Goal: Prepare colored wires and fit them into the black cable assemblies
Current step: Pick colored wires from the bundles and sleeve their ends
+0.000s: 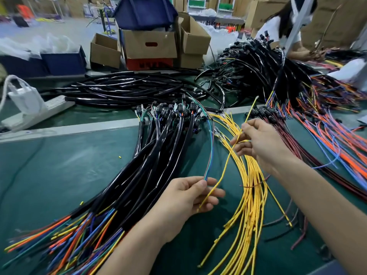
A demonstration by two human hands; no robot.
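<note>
desk (pixel 59 175): covered in a matte green mat, split by a grey strip; stock is laid out in fans so that one piece can be drawn at a time.
black sleeving heap (pixel 123 90): glossy empty tubes, piled beyond the strip, judged to be supply.
black cable assemblies (pixel 151 165): task item, centre of the desk; smooth shiny jackets, connector ends set away from the person, coloured cores splayed toward the near edge.
orange, blue and dark red wires (pixel 337 147): thin and limp, spread at the right, well apart from the assemblies.
yellow wire bundle (pixel 252 187): tied loosely with a dark red strand, curved just beside the assemblies, within reach of the right hand.
left hand (pixel 188 197): the blue-green-red wire group (pixel 212 147) is pinched at its free end between thumb and forefinger; the other fingers are part spread.
right hand (pixel 262 141): closed narrow on a single yellow wire (pixel 228 161) near its upper end.
single yellow wire: lifted clear of the bundle, lower end laid across the left fingers; judged to be lined up with the wire group before sleeving.
</note>
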